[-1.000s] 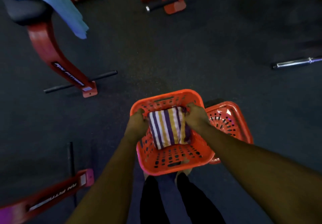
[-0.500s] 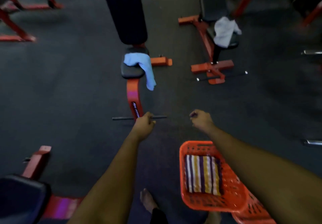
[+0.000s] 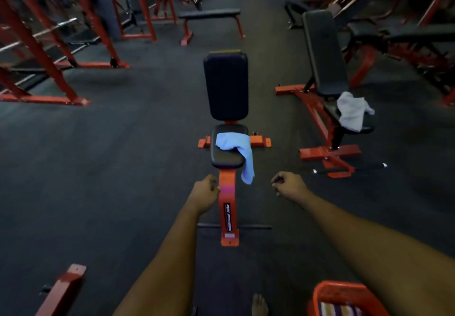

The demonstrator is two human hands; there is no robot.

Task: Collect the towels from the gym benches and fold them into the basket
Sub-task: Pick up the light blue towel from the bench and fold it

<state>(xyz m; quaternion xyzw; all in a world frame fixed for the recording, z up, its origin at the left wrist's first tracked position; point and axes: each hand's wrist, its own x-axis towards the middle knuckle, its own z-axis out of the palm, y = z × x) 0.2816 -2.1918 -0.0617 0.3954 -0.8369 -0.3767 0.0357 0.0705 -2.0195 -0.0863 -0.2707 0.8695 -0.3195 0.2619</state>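
A light blue towel (image 3: 235, 148) lies draped over the black seat of the red bench (image 3: 227, 200) straight ahead, one end hanging off the seat's right side. A white towel (image 3: 353, 111) sits crumpled on the seat of a second red bench (image 3: 322, 52) to the right. The orange basket (image 3: 344, 291) is at the bottom right edge with a folded striped towel (image 3: 339, 310) inside. My left hand (image 3: 205, 191) and my right hand (image 3: 288, 185) are held out in loose fists, empty, just short of the blue towel.
Red rack frames (image 3: 49, 69) with barbells fill the left side. A flat bench (image 3: 209, 17) stands at the back and more benches crowd the far right. A red bench foot (image 3: 64, 288) sits at the bottom left. My bare foot (image 3: 259, 304) shows below.
My hands let go of the striped towel in the basket and rose. The view lifted from the basket toward the benches, and the blue towel bench is nearer my hands.
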